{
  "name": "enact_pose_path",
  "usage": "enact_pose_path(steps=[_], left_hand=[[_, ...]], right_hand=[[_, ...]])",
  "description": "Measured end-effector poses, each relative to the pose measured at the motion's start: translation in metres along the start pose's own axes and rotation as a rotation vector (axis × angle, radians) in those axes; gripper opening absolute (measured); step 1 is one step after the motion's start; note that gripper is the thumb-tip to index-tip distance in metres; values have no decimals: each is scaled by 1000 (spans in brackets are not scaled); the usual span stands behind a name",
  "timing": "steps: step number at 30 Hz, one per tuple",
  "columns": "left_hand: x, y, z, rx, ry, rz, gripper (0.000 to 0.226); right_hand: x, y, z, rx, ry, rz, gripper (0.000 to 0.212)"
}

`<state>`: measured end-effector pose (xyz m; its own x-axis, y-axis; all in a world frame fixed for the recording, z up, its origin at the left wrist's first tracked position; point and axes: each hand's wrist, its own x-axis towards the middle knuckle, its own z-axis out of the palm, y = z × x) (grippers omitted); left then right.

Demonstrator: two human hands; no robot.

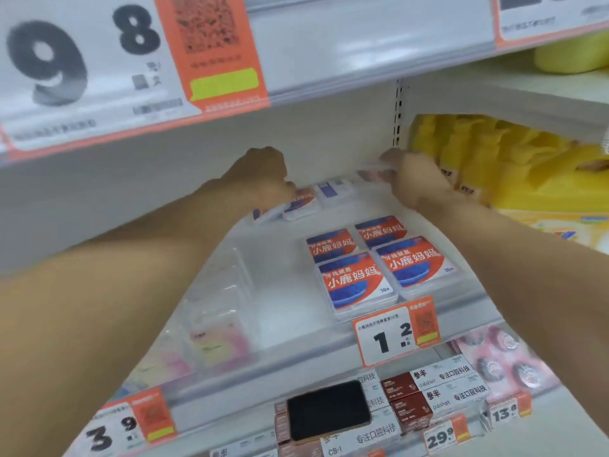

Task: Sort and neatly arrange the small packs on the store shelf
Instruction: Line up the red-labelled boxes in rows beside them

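Both arms reach deep into the shelf [283,291], toward the back. Left hand [263,174] sits w/ knuckles curled down over a loose cluster of small packs [298,202] at the rear, fingers touching the tilted ones; whether it actually grips one or just presses on them, can't tell, fingertips are hidden. Right hand [413,179] is further back and to the right, pinching a pack [374,169] that's blurred, prob lifted a bit off the shelf. Up front, four packs [379,262] w/ red-and-blue labels lie flat in a tidy two-by-two block, just behind the price tag [395,334]. So front rows look sorted, back ones are askew and not yet lined up. Handling-wise: these look like flat, rigid plastic cases, light, smooth and prob a bit slippery, so they'd slide easily on the shelf and skid if nudged. Best hold, I'd say, is thumb and fingers across the two long edges, not on the glossy top face. Not fragile-looking, but stacked ones could topple. To the left, clear-wrapped pinkish items [219,341] sit near the shelf edge; yellow bags [478,153] fill the next bay to the right, well apart from the packs.
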<state>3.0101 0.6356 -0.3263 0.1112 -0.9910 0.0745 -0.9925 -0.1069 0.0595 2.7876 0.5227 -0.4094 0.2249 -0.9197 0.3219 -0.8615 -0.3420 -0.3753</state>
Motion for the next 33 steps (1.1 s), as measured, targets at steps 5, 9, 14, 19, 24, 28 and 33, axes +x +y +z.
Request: enact_pose_path(steps=[5, 9, 14, 19, 24, 28, 33], left_hand=[[63, -33, 30, 152, -269, -59, 104], [76, -39, 44, 187, -374, -50, 122], [77, -40, 52, 193, -343, -45, 69], [71, -54, 56, 151, -302, -10, 56], [51, -51, 32, 40, -122, 16, 25], [20, -46, 12, -47, -12, 143, 22], [-13, -35, -5, -245, 72, 266, 29]], right_hand=[[-38, -16, -27, 655, 270, 132, 36], [-47, -17, -27, 769, 185, 167, 17], [-50, -17, -18, 675, 149, 110, 18], [-49, -22, -23, 598, 93, 119, 22], [-55, -16, -32, 598, 1, 268, 32], [-62, -14, -37, 409, -64, 200, 52], [-70, -14, -43, 167, -252, 247, 35]])
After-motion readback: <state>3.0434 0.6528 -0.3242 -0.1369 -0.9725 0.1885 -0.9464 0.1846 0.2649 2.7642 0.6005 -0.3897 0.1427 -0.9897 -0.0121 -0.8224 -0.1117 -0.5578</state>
